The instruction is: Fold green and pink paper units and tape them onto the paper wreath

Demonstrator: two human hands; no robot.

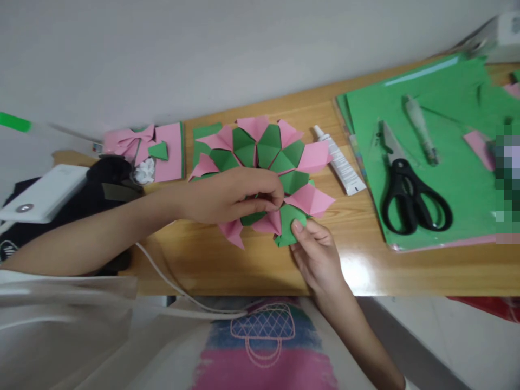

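A round folded paper flower (pixel 270 143), with green inner folds and pink pointed petals, lies on the wooden table in front of me. My left hand (pixel 239 195) reaches across it from the left, covering part of its centre and left side. Its thumb and fingertips are pinched together at the flower's inner edge, beside a pink petal (pixel 311 199). At the near right edge, my right hand (pixel 319 252) grips a green folded paper piece (pixel 289 225) between thumb and fingers, thumb on top. This piece touches the flower.
A glue tube (pixel 343 162) lies right of the flower. Black-handled scissors (pixel 406 195) and a clear pen-like tube (pixel 422 130) rest on green paper sheets (pixel 447 206). Pink paper (pixel 168 157), a white power bank (pixel 44 192) and a white cable (pixel 170 281) are at left.
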